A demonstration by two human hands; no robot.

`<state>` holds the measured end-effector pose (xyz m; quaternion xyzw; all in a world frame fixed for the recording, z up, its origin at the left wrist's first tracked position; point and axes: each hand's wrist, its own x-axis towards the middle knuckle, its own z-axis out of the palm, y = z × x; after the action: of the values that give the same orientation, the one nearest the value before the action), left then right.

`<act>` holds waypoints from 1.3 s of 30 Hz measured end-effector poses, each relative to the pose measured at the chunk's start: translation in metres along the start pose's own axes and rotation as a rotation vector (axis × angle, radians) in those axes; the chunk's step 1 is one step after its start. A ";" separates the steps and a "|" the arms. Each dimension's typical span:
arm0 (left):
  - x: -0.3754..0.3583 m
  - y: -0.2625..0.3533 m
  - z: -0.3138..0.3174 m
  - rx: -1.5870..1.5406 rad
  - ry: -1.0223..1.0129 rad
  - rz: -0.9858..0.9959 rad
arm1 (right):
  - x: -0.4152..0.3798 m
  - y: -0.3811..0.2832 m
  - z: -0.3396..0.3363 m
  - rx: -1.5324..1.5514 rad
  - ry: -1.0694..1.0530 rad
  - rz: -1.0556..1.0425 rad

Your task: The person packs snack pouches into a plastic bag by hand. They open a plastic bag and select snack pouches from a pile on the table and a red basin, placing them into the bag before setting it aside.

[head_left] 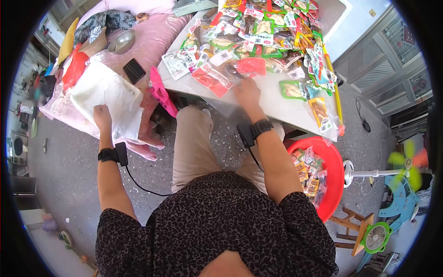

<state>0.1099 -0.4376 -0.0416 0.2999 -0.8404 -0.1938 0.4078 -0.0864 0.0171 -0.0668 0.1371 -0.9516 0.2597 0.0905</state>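
My left hand (pixel 102 116) is closed in a fist at the near edge of a white plastic sheet or bag (pixel 108 90), which lies over a pink cover. On the white table, my right hand (pixel 248 95) reaches in with bent fingers at a dark-brown vacuum snack packet (pixel 232 72); the fingertips are partly hidden. Flat beside it are a red-and-white packet (pixel 211 79) and a red packet (pixel 251 67). A clear plastic film (pixel 225 108) hangs at the table's near edge, below my right wrist. Many colourful snack packets (pixel 265 39) are heaped farther back.
A red tub (pixel 335 177) with more packets stands on the floor at my right. Beyond it are a pedestal fan (pixel 408 162), a wooden stool (pixel 353 226) and a small green fan (pixel 376 237). A black phone (pixel 134 71) and metal bowl (pixel 121 41) rest on the pink cover (pixel 157 32).
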 end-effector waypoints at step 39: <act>0.039 0.012 -0.004 -0.247 -0.033 -0.173 | -0.020 0.015 0.004 0.052 0.113 -0.206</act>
<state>0.0898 -0.4549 -0.0104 0.3154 -0.7878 -0.3348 0.4097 -0.0726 0.0317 -0.0818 0.2217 -0.9187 0.2810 0.1669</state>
